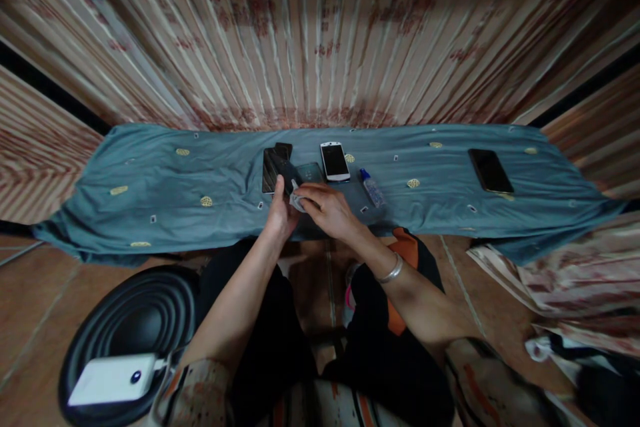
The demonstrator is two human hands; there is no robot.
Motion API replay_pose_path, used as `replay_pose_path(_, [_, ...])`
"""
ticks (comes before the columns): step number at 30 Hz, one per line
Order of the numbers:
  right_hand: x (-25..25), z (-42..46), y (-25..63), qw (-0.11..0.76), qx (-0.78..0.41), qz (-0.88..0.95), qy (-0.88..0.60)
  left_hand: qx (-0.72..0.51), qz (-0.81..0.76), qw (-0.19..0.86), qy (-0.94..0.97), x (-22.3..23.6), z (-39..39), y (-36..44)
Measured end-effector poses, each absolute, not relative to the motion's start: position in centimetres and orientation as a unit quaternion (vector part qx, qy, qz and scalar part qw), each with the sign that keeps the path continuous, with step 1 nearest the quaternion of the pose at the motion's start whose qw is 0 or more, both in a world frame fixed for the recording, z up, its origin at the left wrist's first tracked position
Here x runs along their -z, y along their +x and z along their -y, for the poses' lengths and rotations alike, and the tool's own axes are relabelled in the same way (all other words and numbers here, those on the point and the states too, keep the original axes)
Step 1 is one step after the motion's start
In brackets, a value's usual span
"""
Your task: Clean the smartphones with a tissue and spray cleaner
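My left hand is wrapped round the lower end of a dark smartphone, thumb along its edge. Pinched in the fingers of my right hand is a small grey cloth, which rests against the phone's lower part. Behind the held phone lie other dark phones, partly covered by it. A flat, dark greenish piece shows just beyond my right hand; its kind is unclear. A white smartphone lies face up past my right fingers. Beside it is a small clear spray bottle with a blue cap, on its side.
A teal patterned cloth covers the narrow table. Toward its right end lies a black smartphone. Striped curtains hang behind. On the floor at left, a white power bank sits on a black ringed round object.
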State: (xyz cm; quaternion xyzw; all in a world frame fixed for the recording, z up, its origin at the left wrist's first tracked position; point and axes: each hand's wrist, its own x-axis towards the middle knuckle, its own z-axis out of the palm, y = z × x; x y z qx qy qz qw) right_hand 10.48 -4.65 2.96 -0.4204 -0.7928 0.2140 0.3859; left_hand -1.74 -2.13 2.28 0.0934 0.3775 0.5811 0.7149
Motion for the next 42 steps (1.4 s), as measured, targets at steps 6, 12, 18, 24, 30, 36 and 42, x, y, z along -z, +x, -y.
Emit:
replay_pose_path(6, [-2.8,4.8,10.4,0.378,-0.19,0.808,-0.409,-0.576,-0.386,0.714,0.096,-2.7,2.6,-1.3])
replay_pose_path(12, [-2.8,4.6,10.4,0.375,-0.163,0.808,-0.425,-0.568,-0.373,0.725,0.108,-2.4,3.4,-0.7])
replay_pose_path(18, [-2.8,4.7,10.4,0.371,-0.173,0.819,-0.402,-0.566,-0.376,0.725,0.114,-2.0,2.9,-1.2])
replay_pose_path(24, [-2.5,4.5,10.4,0.365,-0.163,0.813,-0.423,-0.574,-0.371,0.722,0.107,-2.4,3.3,-0.8])
replay_pose_path(30, [-2.0,3.8,11.1,0.358,-0.149,0.796,-0.465,-0.557,-0.353,0.739,0.138,-2.3,4.1,0.1])
replay_pose_path(36, [-1.8,4.0,11.1,0.37,-0.155,0.805,-0.436,-0.563,-0.361,0.732,0.13,-2.1,3.6,-0.5])
replay_pose_path(42, [-1.7,3.7,11.2,0.377,-0.151,0.792,-0.456,-0.539,-0.387,0.737,0.124,-2.8,4.2,-0.1])
